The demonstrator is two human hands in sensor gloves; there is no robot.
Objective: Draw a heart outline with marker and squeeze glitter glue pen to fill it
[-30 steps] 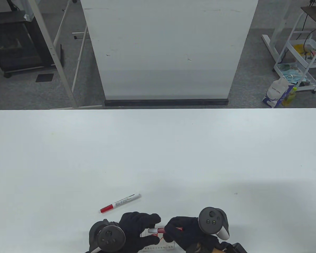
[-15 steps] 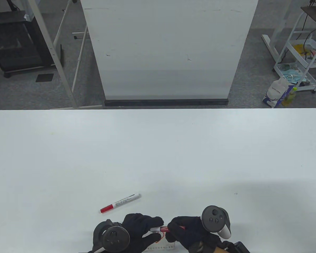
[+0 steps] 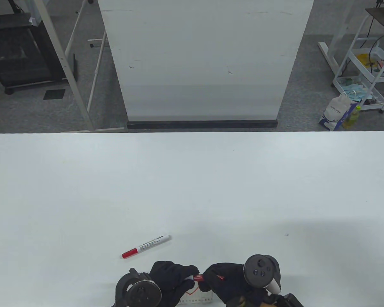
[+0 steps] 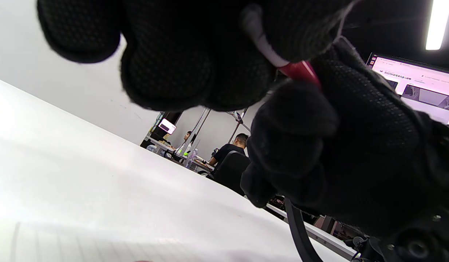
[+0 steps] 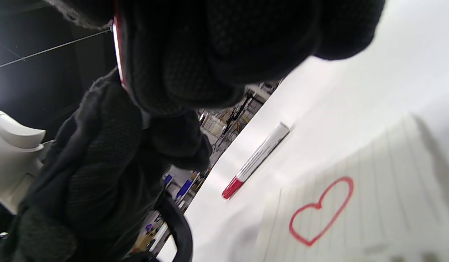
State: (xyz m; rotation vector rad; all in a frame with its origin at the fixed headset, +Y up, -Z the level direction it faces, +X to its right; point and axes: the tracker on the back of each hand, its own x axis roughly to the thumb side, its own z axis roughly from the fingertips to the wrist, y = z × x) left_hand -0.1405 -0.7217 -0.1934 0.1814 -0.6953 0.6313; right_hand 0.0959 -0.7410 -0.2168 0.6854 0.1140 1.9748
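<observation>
Both hands meet on the glitter glue pen (image 3: 196, 278) — the left hand (image 3: 172, 277) pinches its pale end, the right hand (image 3: 225, 279) grips its red barrel — just above the lined paper (image 5: 373, 189) bearing a red heart outline (image 5: 321, 211); the marker (image 3: 146, 246) lies just beyond the left hand

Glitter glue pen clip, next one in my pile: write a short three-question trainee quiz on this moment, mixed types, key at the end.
1. True or false: the red-capped marker lies on the table, untouched.
2. Which hands hold the glitter glue pen? A) left hand only B) right hand only C) both
3. Fill in: the heart outline on the lined paper is still ____ of glitter.

Key: 1 true; 2 C; 3 empty.
</observation>
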